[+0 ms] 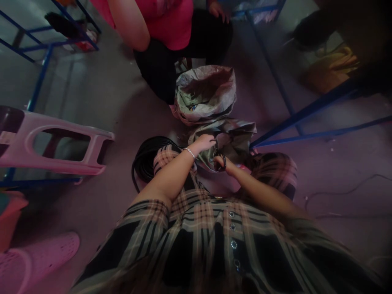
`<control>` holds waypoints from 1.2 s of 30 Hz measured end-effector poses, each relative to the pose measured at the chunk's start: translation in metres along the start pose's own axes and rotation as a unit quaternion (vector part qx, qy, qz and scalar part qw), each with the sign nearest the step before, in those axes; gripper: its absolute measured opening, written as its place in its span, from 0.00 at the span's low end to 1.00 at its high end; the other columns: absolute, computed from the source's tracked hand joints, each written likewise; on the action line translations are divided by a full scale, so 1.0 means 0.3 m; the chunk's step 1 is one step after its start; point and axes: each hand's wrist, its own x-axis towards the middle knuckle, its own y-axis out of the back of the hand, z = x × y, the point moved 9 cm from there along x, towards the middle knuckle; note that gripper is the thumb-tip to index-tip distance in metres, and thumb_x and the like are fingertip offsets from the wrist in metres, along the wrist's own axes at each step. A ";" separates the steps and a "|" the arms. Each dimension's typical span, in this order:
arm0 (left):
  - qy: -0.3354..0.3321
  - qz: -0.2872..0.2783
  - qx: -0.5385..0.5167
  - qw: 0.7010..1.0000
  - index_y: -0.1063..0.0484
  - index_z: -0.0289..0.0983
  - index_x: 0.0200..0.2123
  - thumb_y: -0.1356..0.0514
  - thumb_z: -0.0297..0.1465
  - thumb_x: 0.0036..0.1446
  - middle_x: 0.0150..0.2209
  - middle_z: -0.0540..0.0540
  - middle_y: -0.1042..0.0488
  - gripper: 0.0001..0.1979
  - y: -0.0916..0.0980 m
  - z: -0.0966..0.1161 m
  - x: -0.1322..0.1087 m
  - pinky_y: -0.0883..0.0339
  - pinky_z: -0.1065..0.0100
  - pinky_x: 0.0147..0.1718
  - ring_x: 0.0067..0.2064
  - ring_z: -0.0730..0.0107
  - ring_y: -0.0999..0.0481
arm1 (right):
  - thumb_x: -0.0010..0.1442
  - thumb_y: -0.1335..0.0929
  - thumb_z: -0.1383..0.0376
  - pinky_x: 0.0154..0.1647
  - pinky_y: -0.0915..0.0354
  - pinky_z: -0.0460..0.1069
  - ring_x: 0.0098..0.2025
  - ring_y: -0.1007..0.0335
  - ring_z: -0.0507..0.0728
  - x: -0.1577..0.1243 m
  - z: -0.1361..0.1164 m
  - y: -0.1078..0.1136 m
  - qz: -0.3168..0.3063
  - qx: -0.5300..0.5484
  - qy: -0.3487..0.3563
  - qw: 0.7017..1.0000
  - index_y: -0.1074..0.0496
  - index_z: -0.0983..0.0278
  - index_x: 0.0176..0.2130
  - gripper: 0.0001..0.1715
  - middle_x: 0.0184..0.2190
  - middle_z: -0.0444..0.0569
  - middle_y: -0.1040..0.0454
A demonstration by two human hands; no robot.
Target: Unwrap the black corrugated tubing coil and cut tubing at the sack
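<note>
Both hands are together over the mouth of a grey-brown sack [240,132] between my knees. My left hand [206,143], with a silver bangle at the wrist, has its fingers curled closed; a thin dark piece shows at the fingertips. My right hand [221,162], with a dark band at the wrist, is a little nearer to me and also closed, beside a small dark piece. Dim light and blur hide what either hand grips. Beside my left knee lies a coil of black cable or hose [147,157].
A second, pale open sack [206,112] stands just beyond, before a crouching person in pink [174,24]. A pink stool [58,141] and pink perforated basket [45,257] are on the left. Blue metal frames [306,112] stand on both sides; a thin cord [346,190] lies right.
</note>
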 end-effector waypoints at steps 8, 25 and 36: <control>-0.005 -0.012 0.018 1.000 0.18 0.37 0.51 0.45 0.35 0.68 0.51 0.41 0.17 0.18 -0.014 0.008 0.003 0.32 0.68 0.47 0.50 0.62 0.20 | 0.58 0.31 0.53 0.19 0.43 0.45 0.20 0.36 0.52 0.016 0.010 0.004 0.034 0.018 0.003 0.999 0.35 0.61 0.25 0.18 0.17 0.45 0.32; -0.006 -0.015 0.026 1.000 0.18 0.35 0.51 0.44 0.34 0.68 0.52 0.38 0.18 0.17 -0.028 0.006 0.008 0.32 0.68 0.49 0.52 0.60 0.20 | 0.51 0.31 0.59 0.17 0.45 0.45 0.17 0.39 0.52 -0.008 -0.008 0.022 0.084 -0.022 0.030 0.996 0.38 0.60 0.20 0.15 0.13 0.43 0.36; 0.015 0.004 0.008 1.000 0.19 0.36 0.53 0.45 0.35 0.69 0.53 0.39 0.18 0.18 -0.003 -0.013 0.003 0.32 0.68 0.49 0.52 0.61 0.21 | 0.58 0.32 0.54 0.20 0.44 0.45 0.21 0.37 0.52 0.009 0.000 -0.001 0.009 -0.034 0.027 0.999 0.33 0.61 0.24 0.17 0.17 0.45 0.31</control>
